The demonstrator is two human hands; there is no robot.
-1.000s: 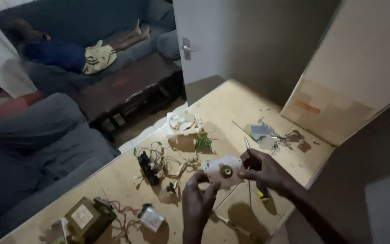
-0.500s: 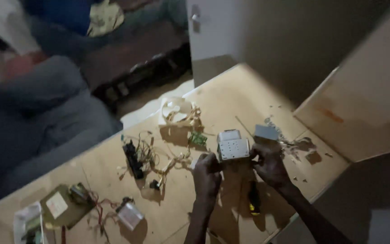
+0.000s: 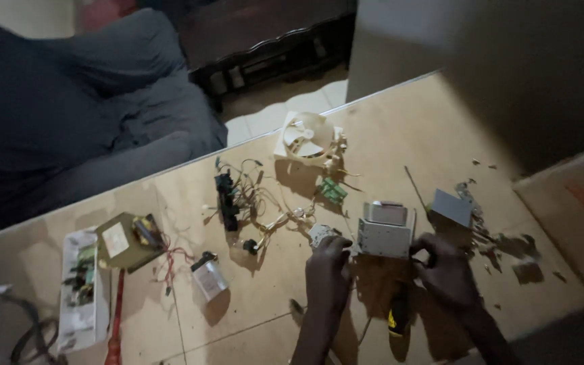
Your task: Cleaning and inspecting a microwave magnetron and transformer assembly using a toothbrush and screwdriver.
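The 2 hands hold a small grey metal box (image 3: 384,230) just above the wooden table (image 3: 400,128), near its front edge. The box is a square unit with a lighter top part and a front face with some slots, and it stands upright between the hands. The left hand (image 3: 329,267) is closed on the lower left corner of the box, with the fingers curled around that side, and a small round grey part (image 3: 320,234) shows just above its knuckles. The right hand (image 3: 446,270) grips the lower right side of the box, its fingers bent toward the edge, so the box is a little above and between both hands. Under the hands a tool with a black and yellow handle (image 3: 397,316) lies on the table. Just to the right of the box there is a small grey block (image 3: 451,207), and beyond it some small scraps (image 3: 508,247) are scattered on the wood. Behind the box lies a small green circuit board (image 3: 332,190), and further back a white plastic fan (image 3: 309,140). To the left there is a bundle of wires with a black connector strip (image 3: 228,201), then a silver capacitor (image 3: 208,277), a transformer (image 3: 132,238) with red wires, and a white circuit board tray (image 3: 81,287). A screwdriver with a red handle (image 3: 114,324) lies near the left front corner. A dark sofa (image 3: 69,115) stands behind the table.
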